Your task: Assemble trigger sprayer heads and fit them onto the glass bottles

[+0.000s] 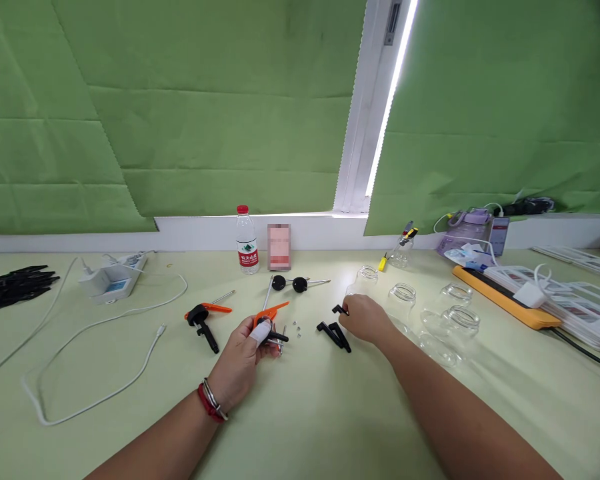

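My left hand (245,353) is closed around an orange-and-black lever piece (270,312) with a thin metal rod standing up from it; the fingers hide part of it. My right hand (367,319) pinches a small black L-shaped part (339,309). Just below it on the table lie more black L-shaped parts (334,335). Between my hands are several tiny clear pieces (297,329). A similar orange-and-black assembly (203,320) with a metal rod rests left of my left hand. Two round black pieces with metal rods (300,285) lie farther back.
Several clear glass jars (460,320) stand at the right, near my right forearm. A water bottle (247,243) and a pink card (279,248) are at the back. A white cable (130,385) loops from a power strip (115,280) at left. An orange-black bar (505,300) lies far right.
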Action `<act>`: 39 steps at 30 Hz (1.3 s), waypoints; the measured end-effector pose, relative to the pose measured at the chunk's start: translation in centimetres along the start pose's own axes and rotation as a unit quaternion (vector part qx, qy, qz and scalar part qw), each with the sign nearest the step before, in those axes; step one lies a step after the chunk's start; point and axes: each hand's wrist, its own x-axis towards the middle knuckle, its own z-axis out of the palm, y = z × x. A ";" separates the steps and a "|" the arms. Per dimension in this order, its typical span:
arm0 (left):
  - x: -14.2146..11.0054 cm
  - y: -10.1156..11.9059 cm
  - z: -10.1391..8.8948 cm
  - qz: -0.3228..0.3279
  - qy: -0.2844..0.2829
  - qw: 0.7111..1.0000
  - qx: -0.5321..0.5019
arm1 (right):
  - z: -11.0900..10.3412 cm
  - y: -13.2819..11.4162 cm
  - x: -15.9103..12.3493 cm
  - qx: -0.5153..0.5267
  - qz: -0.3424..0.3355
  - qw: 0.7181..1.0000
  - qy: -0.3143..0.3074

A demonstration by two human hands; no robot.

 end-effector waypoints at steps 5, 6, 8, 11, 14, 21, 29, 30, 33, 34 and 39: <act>0.0 0.2 0.1 0.007 0.000 0.999 -0.034 | -0.8 -3.2 -2.6 0.089 -0.156 0.984 -0.005; 0.0 0.3 0.1 0.009 -0.005 0.999 -0.041 | -0.6 -3.8 -3.1 0.115 -0.193 0.974 -0.020; -0.1 0.5 0.2 0.013 -0.020 0.998 -0.052 | 0.0 -4.7 -4.0 0.151 -0.229 0.961 -0.045; -0.3 0.6 0.3 0.013 -0.036 0.998 -0.057 | 0.9 -5.3 -4.5 0.182 -0.241 0.951 -0.071; -0.4 0.6 0.2 0.013 -0.047 0.997 -0.058 | 1.4 -5.2 -4.5 0.202 -0.250 0.944 -0.079; -0.6 0.7 0.5 0.014 -0.062 0.997 -0.042 | 1.4 -5.1 -4.6 0.239 -0.262 0.932 -0.077; -0.3 -0.1 -0.3 0.026 -0.054 0.996 0.070 | 1.5 -5.5 -4.7 0.263 -0.273 0.922 -0.082; -0.2 -0.2 -0.5 0.029 -0.054 0.995 0.079 | 1.5 -5.6 -4.8 0.266 -0.272 0.921 -0.080; 0.0 -0.4 -0.7 0.041 -0.060 0.993 0.091 | 1.5 -5.9 -4.8 0.270 -0.265 0.923 -0.071; 0.0 -0.4 -0.7 0.044 -0.061 0.993 0.093 | 1.6 -5.9 -4.9 0.271 -0.265 0.923 -0.067; -0.2 -0.3 -0.4 0.044 -0.060 0.993 0.095 | 2.3 -6.0 -5.0 0.268 -0.272 0.923 -0.044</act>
